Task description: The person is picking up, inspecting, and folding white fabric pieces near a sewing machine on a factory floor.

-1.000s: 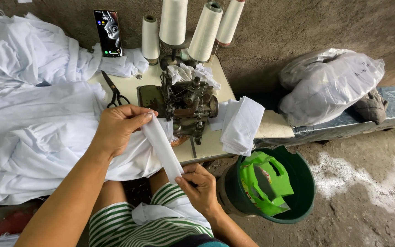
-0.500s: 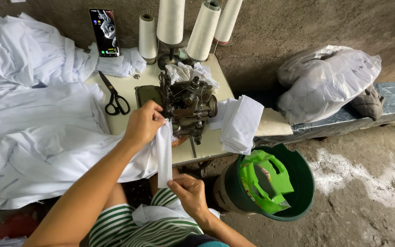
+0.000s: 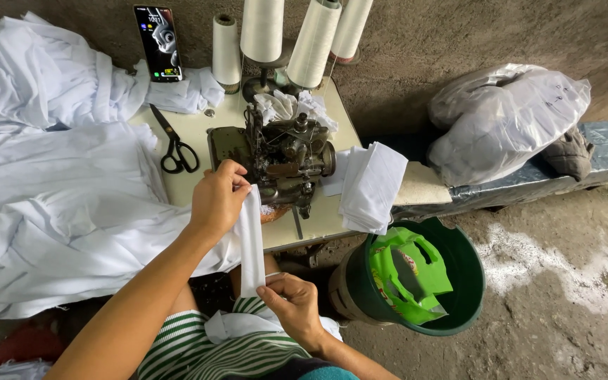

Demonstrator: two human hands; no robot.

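Beside the sewing machine (image 3: pixel 283 158), left hand (image 3: pixel 216 200) and right hand (image 3: pixel 293 306) fingers pinch a taut white strip (image 3: pixel 251 243).

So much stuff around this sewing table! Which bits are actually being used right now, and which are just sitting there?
In use:
left hand and right hand, holding a white fabric strip taut between them
sewing machine, right beside the left hand

Lying about:
black scissors
phone propped against the wall
folded white pieces
green bucket with a green bag
thread cones
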